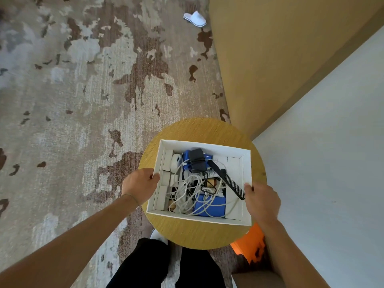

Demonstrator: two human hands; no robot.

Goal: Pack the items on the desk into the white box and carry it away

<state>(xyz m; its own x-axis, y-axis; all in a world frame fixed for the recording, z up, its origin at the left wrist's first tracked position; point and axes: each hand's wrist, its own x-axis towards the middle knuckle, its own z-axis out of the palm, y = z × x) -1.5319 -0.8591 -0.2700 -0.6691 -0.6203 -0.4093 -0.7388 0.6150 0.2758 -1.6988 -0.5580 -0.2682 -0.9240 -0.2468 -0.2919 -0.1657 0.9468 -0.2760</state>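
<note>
The white box (246,183) sits over a small round wooden table (197,233); I cannot tell whether it rests on it or is lifted. Inside lie tangled white cables (188,192), a black adapter (197,161), a black comb (228,181), blue items (207,206) and a white mouse (175,162). My left hand (139,185) grips the box's left wall, thumb over the rim. On the right wall, my right hand (262,201) holds the edge beside the comb's end.
Patterned brown and grey carpet (72,100) spreads to the left and ahead. A tan wall panel (270,59) and a white wall (332,163) stand on the right. A white slipper (195,18) lies far ahead. An orange object (249,246) sits under the table's right side. My legs are below.
</note>
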